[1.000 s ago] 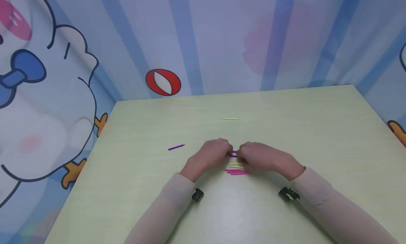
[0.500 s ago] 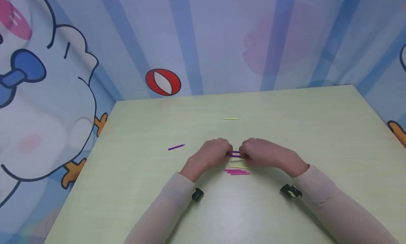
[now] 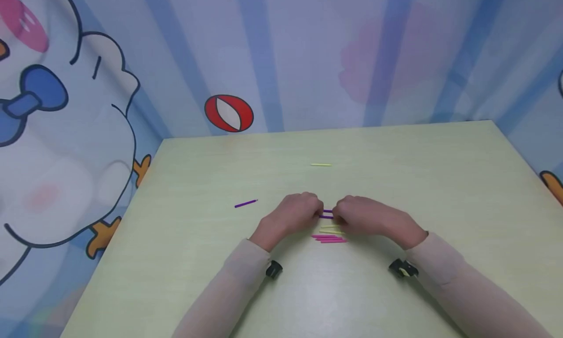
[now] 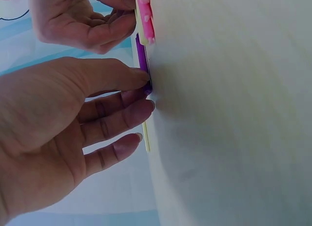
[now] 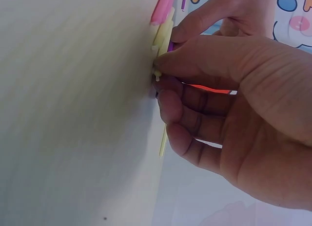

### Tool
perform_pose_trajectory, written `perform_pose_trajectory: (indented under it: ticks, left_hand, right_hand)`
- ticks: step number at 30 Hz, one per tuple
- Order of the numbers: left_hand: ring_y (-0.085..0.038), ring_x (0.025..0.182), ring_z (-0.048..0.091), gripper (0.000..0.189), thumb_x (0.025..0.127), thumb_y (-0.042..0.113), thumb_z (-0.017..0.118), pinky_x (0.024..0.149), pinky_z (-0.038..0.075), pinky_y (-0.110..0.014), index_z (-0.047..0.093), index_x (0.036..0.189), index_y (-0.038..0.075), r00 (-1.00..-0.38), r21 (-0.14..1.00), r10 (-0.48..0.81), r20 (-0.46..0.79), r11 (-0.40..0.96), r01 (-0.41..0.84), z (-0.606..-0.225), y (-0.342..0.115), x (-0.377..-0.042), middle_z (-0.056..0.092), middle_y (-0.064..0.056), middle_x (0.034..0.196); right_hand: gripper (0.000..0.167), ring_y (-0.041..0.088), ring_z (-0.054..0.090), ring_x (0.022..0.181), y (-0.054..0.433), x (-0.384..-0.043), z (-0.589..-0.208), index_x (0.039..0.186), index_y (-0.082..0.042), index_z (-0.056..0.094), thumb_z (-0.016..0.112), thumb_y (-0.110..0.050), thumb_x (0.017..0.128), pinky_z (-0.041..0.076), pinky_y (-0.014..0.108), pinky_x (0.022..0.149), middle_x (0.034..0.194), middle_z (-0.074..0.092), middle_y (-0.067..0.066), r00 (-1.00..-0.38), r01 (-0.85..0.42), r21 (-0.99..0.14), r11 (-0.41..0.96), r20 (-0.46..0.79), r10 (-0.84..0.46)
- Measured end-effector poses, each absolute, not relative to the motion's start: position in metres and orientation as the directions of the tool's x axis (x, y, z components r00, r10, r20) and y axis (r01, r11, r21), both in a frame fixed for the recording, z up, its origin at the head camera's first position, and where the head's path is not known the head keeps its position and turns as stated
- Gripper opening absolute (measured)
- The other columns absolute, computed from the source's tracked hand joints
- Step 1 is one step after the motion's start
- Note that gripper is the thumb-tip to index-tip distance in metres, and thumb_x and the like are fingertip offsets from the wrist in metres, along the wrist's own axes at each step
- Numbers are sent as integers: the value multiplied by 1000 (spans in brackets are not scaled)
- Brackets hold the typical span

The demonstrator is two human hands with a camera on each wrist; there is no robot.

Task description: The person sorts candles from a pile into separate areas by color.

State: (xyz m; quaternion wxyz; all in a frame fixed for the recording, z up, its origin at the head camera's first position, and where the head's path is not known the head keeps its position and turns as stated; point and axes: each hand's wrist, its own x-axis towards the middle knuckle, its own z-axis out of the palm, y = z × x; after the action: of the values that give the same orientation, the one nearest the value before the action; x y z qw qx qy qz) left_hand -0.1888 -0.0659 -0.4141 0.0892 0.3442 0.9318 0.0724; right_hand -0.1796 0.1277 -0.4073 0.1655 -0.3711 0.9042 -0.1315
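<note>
Between the hands, two thin purple sticks (image 3: 326,217) lie side by side on the table. My left hand (image 3: 294,212) pinches their left ends between thumb and index finger; in the left wrist view a purple stick (image 4: 142,55) runs under the thumb. My right hand (image 3: 371,216) is at the other end, its thumb and index finger pinching the end of a yellow stick (image 5: 165,33) close over the table. Its fingertips hide the purple sticks' right ends. Two yellow sticks (image 3: 331,232) and several pink sticks (image 3: 329,241) lie nearer the body, roughly parallel.
A single purple stick (image 3: 246,203) lies apart to the left. Farther back lies one yellow stick (image 3: 321,164). The pale table (image 3: 440,181) meets a blue striped wall (image 3: 308,59) with cartoon prints at its back and sides.
The right hand shifted slightly right and is now a little lower. The near yellow sticks spread apart, then came closer together. The left hand stays by the purple sticks.
</note>
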Motion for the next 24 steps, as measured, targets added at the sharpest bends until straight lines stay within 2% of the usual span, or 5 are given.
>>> perform_pose_trajectory:
  ticks: [5,12,17,24]
  left_hand:
    - [-12,71,47,16,96,7,61,65,41,-23,74,88,13,-758,183,640,-127,766,617,-414,-73,-191,57,3,77]
    - [-14,78,55,14,97,11,64,75,48,-25,76,103,12,-808,204,571,-147,816,540,-410,-95,-193,66,1,90]
    - [-15,79,55,13,97,11,64,75,48,-26,76,103,11,-826,215,544,-148,833,510,-408,-111,-192,67,0,92]
    - [-14,83,57,14,96,7,64,78,50,-28,76,103,10,-849,217,509,-145,853,474,-408,-131,-190,69,-1,95]
  right_hand:
    - [17,11,43,64,129,-178,-407,77,-13,64,69,-1,88,40,26,63,70,49,-3,-665,-640,-351,683,-193,-722]
    - [20,12,42,64,127,-178,-407,75,-14,61,68,-1,89,40,27,63,69,48,-3,-668,-626,-358,693,-212,-713]
    - [16,13,45,66,126,-179,-406,78,-14,64,69,-3,89,42,28,65,71,51,-3,-670,-616,-353,704,-234,-704]
    - [20,12,42,65,126,-178,-405,75,-14,62,69,-1,88,40,27,62,69,49,-4,-663,-622,-367,692,-224,-715]
